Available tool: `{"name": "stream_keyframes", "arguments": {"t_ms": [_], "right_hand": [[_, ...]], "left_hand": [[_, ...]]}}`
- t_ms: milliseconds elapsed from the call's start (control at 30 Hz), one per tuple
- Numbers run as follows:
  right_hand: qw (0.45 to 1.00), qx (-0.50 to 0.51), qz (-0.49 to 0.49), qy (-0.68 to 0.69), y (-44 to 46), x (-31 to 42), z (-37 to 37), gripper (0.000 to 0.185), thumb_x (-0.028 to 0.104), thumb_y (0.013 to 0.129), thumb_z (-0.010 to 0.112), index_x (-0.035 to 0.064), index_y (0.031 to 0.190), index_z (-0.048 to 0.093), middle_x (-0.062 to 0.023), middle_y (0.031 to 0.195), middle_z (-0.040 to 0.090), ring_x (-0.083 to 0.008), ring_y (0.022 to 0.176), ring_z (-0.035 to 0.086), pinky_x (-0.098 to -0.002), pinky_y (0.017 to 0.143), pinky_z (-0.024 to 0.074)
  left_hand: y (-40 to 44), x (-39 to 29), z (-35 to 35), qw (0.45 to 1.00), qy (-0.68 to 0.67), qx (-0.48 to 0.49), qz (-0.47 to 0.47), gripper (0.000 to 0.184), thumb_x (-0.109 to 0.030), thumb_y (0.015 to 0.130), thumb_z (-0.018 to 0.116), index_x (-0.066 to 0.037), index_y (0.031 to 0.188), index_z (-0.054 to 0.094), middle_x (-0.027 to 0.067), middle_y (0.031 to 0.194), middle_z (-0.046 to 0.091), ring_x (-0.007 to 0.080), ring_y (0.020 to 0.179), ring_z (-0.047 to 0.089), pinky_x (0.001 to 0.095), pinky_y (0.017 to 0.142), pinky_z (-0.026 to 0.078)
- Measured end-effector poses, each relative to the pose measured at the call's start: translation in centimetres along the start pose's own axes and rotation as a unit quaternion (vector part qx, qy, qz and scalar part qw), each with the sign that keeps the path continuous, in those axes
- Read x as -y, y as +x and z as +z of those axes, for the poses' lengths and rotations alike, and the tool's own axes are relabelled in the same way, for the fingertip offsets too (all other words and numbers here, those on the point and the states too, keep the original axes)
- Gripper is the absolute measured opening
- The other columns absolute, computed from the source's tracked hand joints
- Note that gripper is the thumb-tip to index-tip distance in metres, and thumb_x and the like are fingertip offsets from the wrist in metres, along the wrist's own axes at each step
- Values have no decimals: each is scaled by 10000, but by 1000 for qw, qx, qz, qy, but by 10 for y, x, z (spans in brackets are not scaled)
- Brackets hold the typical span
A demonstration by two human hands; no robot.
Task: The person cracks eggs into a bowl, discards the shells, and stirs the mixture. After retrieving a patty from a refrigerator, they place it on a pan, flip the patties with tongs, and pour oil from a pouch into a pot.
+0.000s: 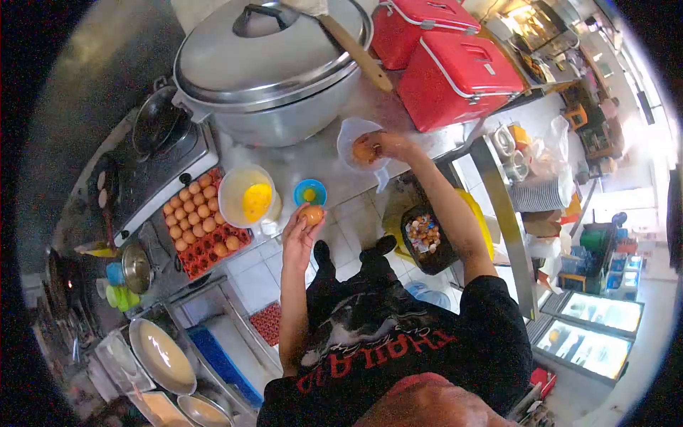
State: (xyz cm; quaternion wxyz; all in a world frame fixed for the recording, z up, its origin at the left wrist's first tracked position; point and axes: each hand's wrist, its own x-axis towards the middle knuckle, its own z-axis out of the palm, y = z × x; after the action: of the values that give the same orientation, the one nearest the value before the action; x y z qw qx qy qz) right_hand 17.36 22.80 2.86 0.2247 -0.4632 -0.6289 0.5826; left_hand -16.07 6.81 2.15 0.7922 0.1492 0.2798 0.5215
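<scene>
My left hand (295,238) has its fingers closed round a brown egg (311,215), just in front of a small blue bowl (321,203). Raw egg with a yolk (309,194) lies in that bowl. My right hand (388,146) reaches into a translucent plastic jug (346,135), its fingers on another brown egg (363,152); the fingertips are partly hidden. Left of the blue bowl stands a translucent tub (229,192) with yellow egg (257,202) in it. Beside it, a red egg tray (206,260) holds several brown eggs, with some empty cups near me.
A large lidded pot (270,107) stands behind the tub, a wooden-handled utensil (356,53) across its lid. Red cooler boxes (459,78) are at the back right. A stove with a pan (156,121) is at left. Below my right arm, a black-lined bin (427,260) holds eggshells.
</scene>
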Motion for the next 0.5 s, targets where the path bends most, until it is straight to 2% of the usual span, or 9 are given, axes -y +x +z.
{"name": "stream_keyframes", "arguments": {"t_ms": [100,133,200,300,400,500], "right_hand": [[994,-74,2,81,-13,11,2,394,232,802,680,-2,1111,608,-71,985,667,-152,828,630,-323,695,523],[993,-113,-4,-40,-16,21,5,368,222,800,663,15,1101,615,-109,990,665,-215,836,636,-345,694,522],[944,-181,-16,-276,-21,46,10,323,202,797,628,49,1081,630,-184,1002,661,-341,853,648,-390,693,522],[891,-351,-82,-277,-39,93,41,299,120,756,636,65,1050,611,-220,958,625,-381,851,623,-430,683,510],[835,-365,-52,-409,-23,46,57,361,153,777,694,24,1099,595,-210,941,640,-342,974,614,-421,744,510],[876,-283,-88,-380,-21,8,55,308,150,806,663,39,1084,592,-217,953,637,-351,1016,597,-473,763,496]], "left_hand": [[16,-1,15,1000,12,-8,-11,393,-59,940,484,70,1303,404,246,1251,503,386,1160,534,412,988,480],[21,-1,19,1000,10,0,-8,391,-58,942,483,70,1303,404,240,1250,503,381,1162,534,412,990,479],[30,-1,24,1000,7,13,-2,388,-56,946,480,69,1305,402,228,1248,503,372,1166,533,412,993,477],[41,-3,29,999,42,29,12,386,-43,944,479,59,1309,405,203,1234,513,345,1162,542,408,993,476],[48,-3,29,999,48,6,18,406,-42,934,503,46,1317,404,184,1243,512,319,1148,552,400,998,473],[54,4,14,999,39,-14,14,422,-37,917,535,25,1318,417,161,1251,513,291,1125,567,379,988,475]]}}
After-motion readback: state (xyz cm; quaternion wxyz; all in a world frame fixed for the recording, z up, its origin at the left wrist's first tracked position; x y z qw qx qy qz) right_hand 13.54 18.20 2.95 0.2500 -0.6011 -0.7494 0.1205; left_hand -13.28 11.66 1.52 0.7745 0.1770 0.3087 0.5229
